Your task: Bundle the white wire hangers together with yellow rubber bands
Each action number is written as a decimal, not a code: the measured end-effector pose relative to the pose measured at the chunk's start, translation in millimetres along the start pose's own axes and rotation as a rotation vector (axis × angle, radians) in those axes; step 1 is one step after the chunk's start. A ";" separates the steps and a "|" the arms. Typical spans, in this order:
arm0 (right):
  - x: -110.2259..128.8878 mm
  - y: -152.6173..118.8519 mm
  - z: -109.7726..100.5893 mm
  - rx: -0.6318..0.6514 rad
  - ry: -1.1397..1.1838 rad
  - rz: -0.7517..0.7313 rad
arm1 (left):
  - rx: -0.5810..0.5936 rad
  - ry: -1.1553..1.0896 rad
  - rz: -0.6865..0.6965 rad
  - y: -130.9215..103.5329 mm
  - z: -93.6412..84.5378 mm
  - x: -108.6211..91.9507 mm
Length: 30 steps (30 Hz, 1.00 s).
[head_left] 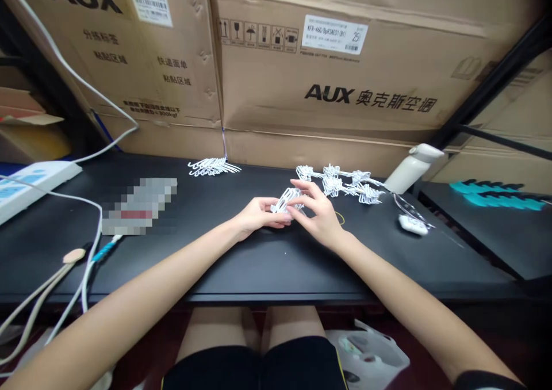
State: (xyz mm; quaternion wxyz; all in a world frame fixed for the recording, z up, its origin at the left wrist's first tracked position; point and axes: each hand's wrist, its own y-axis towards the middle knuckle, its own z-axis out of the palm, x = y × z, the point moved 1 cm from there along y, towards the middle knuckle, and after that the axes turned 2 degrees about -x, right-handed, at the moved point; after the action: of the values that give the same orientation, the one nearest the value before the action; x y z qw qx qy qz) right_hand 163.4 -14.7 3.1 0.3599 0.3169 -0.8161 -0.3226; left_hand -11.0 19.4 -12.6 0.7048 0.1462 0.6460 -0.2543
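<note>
"What are the hands holding?"

"A little bunch of white hooks (pixel 286 199). The left hand (pixel 260 213) is closed on its left side. The right hand (pixel 318 210) is closed on it too, with bent fingers on the right side."

"Where is the bunch?"

"Over the middle part of the black worktop (pixel 241 269), a bit nearer the back edge than the front. I can't tell if it touches the top."

"What's around it?"

"More clumps of white hooks (pixel 332 186) sit behind the right hand, near the back edge. A yellow band (pixel 340 217) pokes out just beside that hand. Some loose white hooks (pixel 213 167) lie by the back edge, left of the middle."

"And at the sides?"

"A pale bottle (pixel 409 170) is near the back right corner, with a small white case (pixel 413 225) in front of it. A white power strip (pixel 37 186) is at the back left corner. Big brown boxes (pixel 276 85) stand behind the back edge."
</note>
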 end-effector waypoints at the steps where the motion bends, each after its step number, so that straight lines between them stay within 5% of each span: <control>1: -0.2 -0.2 0.9 -0.008 0.003 0.006 | 0.017 -0.008 0.002 0.2 0.2 0.4; 8: -2.6 -0.3 0.7 -0.134 -0.039 0.060 | 0.065 -0.065 0.040 3.0 -0.6 3.3; 18: -5.0 -0.2 0.0 0.029 0.031 0.164 | 0.041 -0.077 0.031 3.0 -0.4 4.5; 23: -1.5 -1.3 1.8 0.010 -0.008 0.121 | 0.001 -0.037 0.088 5.1 -0.4 5.5; 26: 1.4 -0.9 0.8 -0.112 0.001 0.173 | -0.140 0.080 0.224 5.2 -0.1 5.2; 30: 1.4 2.4 -1.5 -0.260 0.203 0.449 | -0.405 0.491 0.670 -1.1 -0.2 -0.3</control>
State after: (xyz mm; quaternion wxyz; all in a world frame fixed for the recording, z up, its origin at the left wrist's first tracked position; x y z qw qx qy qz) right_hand 163.1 -14.9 6.2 0.5398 0.1101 -0.7775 -0.3034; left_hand -11.8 18.6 -12.1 0.5887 0.2624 0.7474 0.1611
